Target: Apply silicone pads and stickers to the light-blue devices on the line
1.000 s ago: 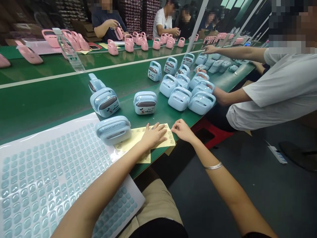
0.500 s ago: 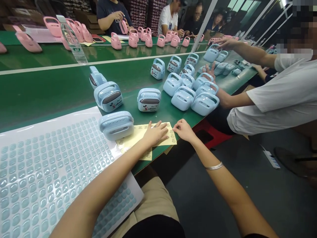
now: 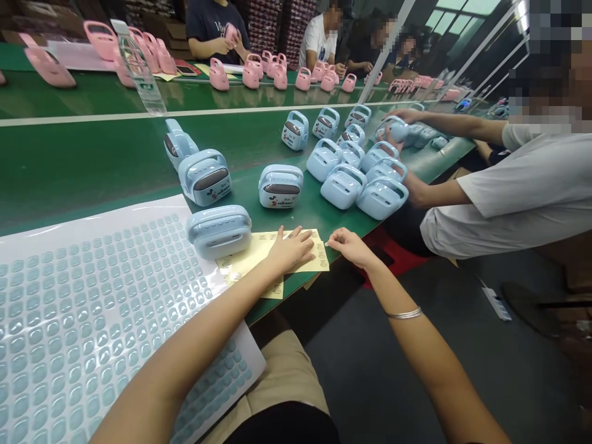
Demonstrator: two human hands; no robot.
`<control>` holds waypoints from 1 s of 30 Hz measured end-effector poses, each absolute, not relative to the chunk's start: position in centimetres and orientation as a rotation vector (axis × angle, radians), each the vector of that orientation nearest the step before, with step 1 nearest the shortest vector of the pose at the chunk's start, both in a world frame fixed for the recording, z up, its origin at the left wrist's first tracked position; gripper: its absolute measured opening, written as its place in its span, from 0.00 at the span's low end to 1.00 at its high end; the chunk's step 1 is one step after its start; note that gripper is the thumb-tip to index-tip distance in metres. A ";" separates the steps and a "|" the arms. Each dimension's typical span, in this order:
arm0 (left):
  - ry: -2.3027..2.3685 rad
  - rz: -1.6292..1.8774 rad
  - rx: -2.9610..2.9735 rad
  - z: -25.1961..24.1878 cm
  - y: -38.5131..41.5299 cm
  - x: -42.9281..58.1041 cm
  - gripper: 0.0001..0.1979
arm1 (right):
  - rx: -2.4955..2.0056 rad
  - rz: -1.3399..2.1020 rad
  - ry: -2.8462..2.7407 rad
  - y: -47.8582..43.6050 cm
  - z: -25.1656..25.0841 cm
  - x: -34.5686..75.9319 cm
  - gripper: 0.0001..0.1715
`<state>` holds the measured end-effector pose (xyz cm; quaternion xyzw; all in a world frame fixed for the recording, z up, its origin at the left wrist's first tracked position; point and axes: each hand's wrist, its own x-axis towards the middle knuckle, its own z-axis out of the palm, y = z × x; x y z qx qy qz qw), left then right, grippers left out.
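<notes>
My left hand (image 3: 292, 250) lies flat with fingers spread on a yellow sticker sheet (image 3: 252, 254) with small printed labels. Just off the sheet's right edge, my right hand (image 3: 349, 245) pinches a small pale sticker (image 3: 327, 244) between thumb and fingertips. A light blue handled case (image 3: 219, 233) lies over the sheet's left end. Behind my left hand stands another blue case (image 3: 281, 186) with a dark panel and a cartoon mouse print. Two more blue cases (image 3: 206, 179) stand at the left, one partly behind the other.
A large sheet of clear bluish pads (image 3: 111, 231) covers the left of the green table. Several blue cases (image 3: 342, 186) cluster at the right, beside a co-worker (image 3: 504, 185) handling another. A water bottle (image 3: 139, 71) and pink cases (image 3: 217, 75) are farther back.
My right hand has drawn slightly right from the sheet's edge, with a small sticker now showing at its fingertips. My left hand stays put. The co-worker has lowered a blue case.
</notes>
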<state>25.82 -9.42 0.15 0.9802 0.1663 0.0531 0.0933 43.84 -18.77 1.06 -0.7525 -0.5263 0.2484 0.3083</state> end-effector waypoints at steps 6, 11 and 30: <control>0.500 0.169 2.906 0.0 -9.4 25.8 0.16 | -2.057 0.481 -1.328 -17.8 -0.1 42.8 0.05; 0.498 0.171 2.896 -0.1 -9.5 25.8 0.16 | -2.063 0.427 -1.330 -17.9 -0.5 42.3 0.04; 0.462 0.148 2.978 6.7 -9.7 24.8 0.17 | -1.719 0.929 -1.464 -19.7 2.4 43.7 0.28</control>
